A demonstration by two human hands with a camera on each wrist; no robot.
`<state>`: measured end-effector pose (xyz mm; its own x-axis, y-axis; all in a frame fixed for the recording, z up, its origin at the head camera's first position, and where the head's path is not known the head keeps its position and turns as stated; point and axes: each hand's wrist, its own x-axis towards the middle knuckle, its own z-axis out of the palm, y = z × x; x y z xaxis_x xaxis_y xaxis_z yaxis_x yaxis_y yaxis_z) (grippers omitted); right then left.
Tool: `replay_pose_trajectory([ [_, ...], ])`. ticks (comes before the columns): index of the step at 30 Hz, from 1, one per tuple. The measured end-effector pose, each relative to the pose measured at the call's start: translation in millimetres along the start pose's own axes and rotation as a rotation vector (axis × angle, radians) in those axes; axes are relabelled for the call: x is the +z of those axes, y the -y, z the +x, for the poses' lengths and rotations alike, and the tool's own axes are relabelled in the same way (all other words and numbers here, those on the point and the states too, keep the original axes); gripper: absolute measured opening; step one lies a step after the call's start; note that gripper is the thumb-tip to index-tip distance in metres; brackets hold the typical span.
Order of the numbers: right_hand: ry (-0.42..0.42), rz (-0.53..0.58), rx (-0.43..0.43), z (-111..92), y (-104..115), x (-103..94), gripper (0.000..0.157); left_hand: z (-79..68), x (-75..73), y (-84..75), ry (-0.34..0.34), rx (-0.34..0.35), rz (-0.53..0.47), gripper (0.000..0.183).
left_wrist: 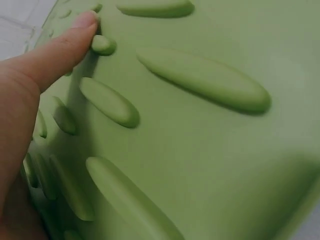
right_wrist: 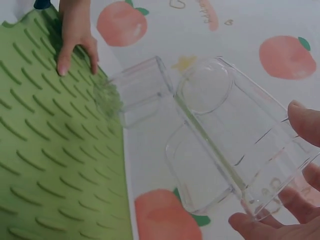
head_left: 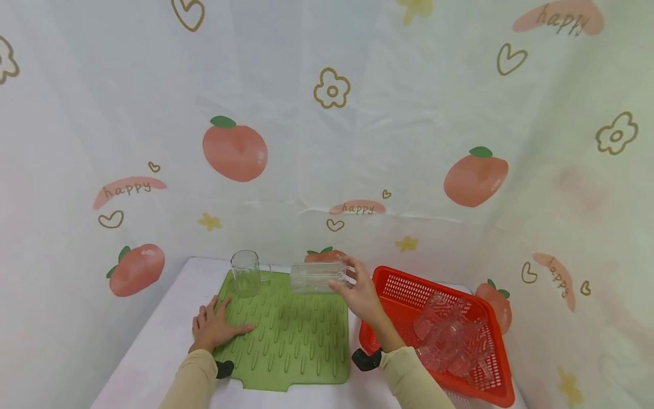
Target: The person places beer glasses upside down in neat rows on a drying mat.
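Observation:
My left hand rests spread on the left edge of the green ridged drying mat, its thumb extended across the ridges. In the left wrist view that thumb lies against the mat surface. A clear glass mug stands at the mat's far left corner, handle to the right. Above the mat's far right part, my right hand grips a second clear glass mug by one end, tipped on its side. The right wrist view shows this mug's handle and my fingertips around its near end.
To the right, a red plastic basket contains several clear glass mugs, heaped together. The white table extends left of the mat. A fruit-printed white curtain hangs behind and at the sides.

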<state>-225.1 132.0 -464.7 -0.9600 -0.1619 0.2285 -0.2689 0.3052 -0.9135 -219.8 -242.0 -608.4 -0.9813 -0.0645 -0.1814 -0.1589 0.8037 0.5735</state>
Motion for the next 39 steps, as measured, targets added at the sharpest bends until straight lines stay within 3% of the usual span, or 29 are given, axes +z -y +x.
replay_pose_trajectory([
  [8,0.023,0.003,-0.042,-0.8,-5.7,17.2,0.065,0.6,-2.2,5.3,-0.045,0.04,-0.042,0.127],
  [12,0.019,0.015,-0.055,-3.7,-4.2,22.6,0.061,1.1,-4.2,4.1,-0.035,0.04,-0.062,0.123],
  [19,0.043,0.068,-0.086,-2.8,-15.2,29.9,0.061,2.4,-17.7,-1.4,-0.024,0.042,0.005,0.11],
  [28,0.01,0.035,0.0,-6.2,-18.4,36.9,0.06,11.2,-25.4,0.6,-0.033,0.064,-0.093,0.103],
  [36,-0.002,0.058,0.043,-9.5,-21.9,41.8,0.062,3.4,-49.7,-18.1,-0.115,0.184,-0.008,0.103],
  [39,-0.005,0.069,0.051,-11.9,-23.2,42.3,0.062,-1.4,-59.5,-26.3,-0.106,0.193,-0.013,0.107],
])
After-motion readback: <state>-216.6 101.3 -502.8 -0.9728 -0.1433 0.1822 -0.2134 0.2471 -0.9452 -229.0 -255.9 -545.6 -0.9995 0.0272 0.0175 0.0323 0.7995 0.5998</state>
